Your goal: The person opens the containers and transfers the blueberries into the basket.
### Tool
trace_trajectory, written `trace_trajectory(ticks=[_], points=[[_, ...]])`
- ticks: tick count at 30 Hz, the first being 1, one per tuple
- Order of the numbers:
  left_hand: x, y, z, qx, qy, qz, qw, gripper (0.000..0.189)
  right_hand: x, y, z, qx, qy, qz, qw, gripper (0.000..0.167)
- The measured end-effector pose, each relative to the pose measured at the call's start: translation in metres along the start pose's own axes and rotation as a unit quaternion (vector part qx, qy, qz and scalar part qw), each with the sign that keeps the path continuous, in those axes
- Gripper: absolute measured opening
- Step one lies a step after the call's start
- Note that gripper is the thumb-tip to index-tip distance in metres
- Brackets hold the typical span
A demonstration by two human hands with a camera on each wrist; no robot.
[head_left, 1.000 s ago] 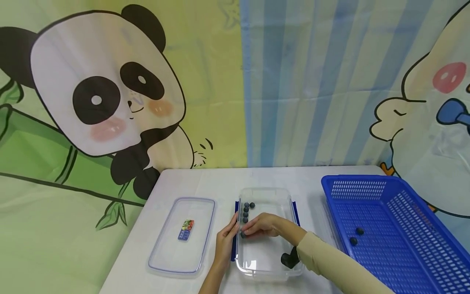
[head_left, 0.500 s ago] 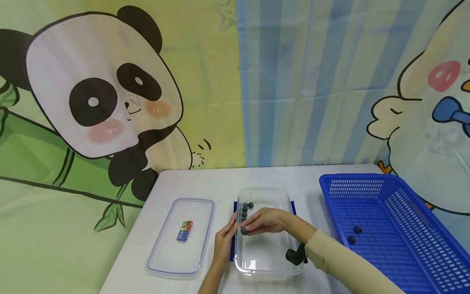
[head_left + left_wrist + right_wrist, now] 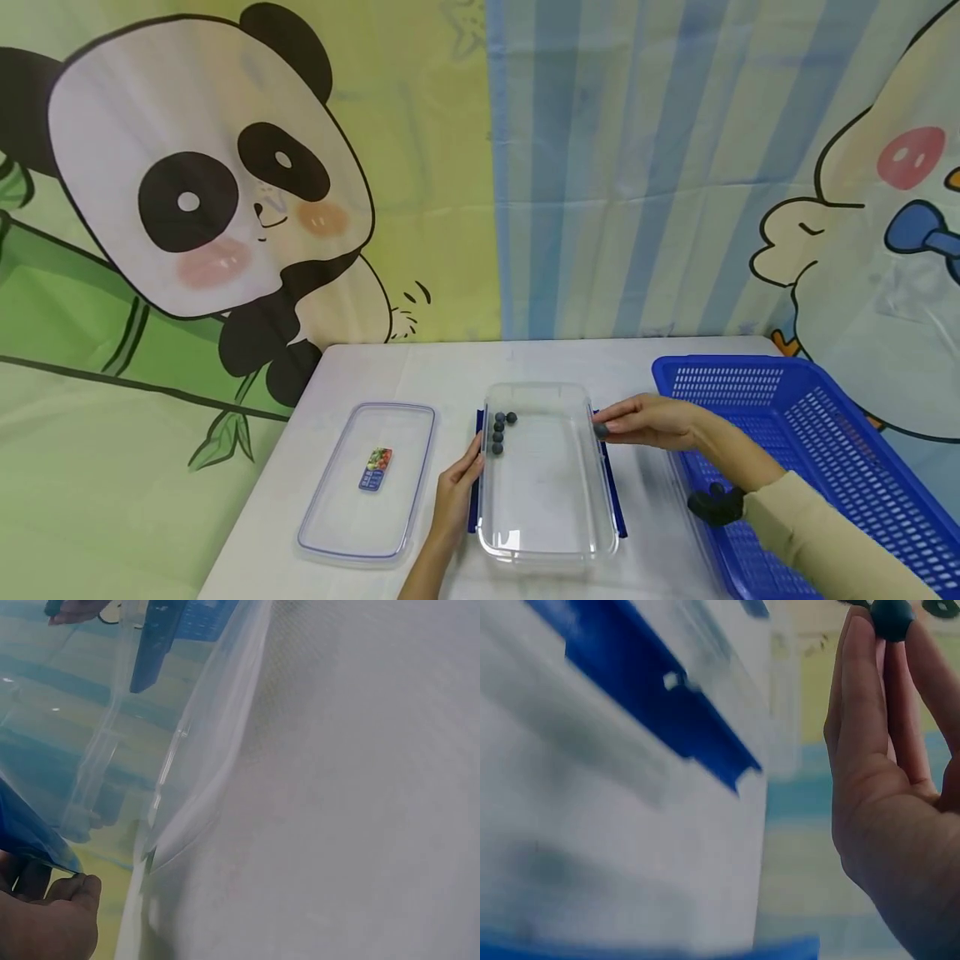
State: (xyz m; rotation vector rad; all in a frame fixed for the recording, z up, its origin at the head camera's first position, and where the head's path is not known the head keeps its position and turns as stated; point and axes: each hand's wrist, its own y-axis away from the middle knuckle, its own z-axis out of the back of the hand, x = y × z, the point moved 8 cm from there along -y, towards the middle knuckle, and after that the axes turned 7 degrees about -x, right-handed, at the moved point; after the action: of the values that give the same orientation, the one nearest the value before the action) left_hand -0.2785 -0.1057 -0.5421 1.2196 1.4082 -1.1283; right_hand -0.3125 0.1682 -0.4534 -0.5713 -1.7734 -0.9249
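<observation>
A clear plastic food container with blue side clips stands on the white table, several blueberries lined up along its inner left wall. My left hand holds the container's left side; in the left wrist view its fingers are at a blue clip. Beyond the right rim, my right hand pinches one blueberry between fingertips and thumb. That same blueberry shows in the right wrist view above the raised fingers.
To the left lies a clear lid with a small fruit label. A blue mesh basket stands at the right, partly covered by my right forearm. Behind the table hangs a printed curtain.
My right hand has lifted the blueberry from the container's left side and carried it right, past the right rim. The left hand has kept its place. The forearm now hides the basket's blueberries.
</observation>
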Motion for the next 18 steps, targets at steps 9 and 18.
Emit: trace_trajectory(ticks=[9,18], points=[[-0.020,0.005,-0.004,0.021,-0.012,-0.001,0.9997,0.044,0.010,0.067,0.067,-0.001,-0.037,0.015,0.9992,0.033],[-0.031,0.011,-0.006,0.020,-0.030,0.015,0.9992,0.043,-0.019,0.106,0.123,0.028,-0.093,0.017,0.9951,0.041]])
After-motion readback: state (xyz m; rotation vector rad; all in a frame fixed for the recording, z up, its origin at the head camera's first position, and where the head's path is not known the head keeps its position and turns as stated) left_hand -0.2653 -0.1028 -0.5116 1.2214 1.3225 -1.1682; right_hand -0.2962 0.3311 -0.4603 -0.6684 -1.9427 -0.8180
